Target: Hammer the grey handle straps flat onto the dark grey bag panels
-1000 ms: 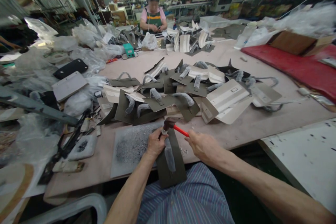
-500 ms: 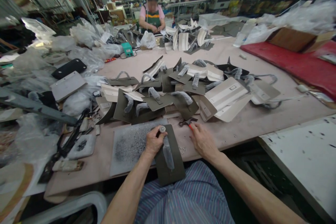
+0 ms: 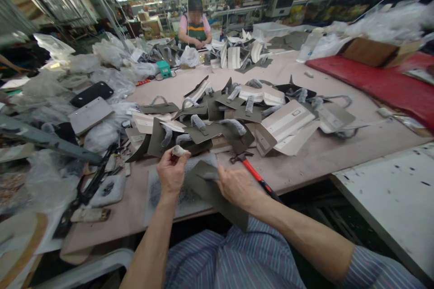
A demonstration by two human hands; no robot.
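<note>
The panel [image 3: 209,192] swings toward eleven o'clock, right hand [image 3: 238,187] clasping it, left hand [image 3: 172,174] pinching the cylinder [image 3: 177,150], likely for clearance.

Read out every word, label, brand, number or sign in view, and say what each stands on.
None can be read.
Hammer: no lettering can be made out.
Dark panel in the right hand: no legible text.
Teal box: too small and blurred to read any marking.
Cardboard box: no legible print on the sides in view.
</note>
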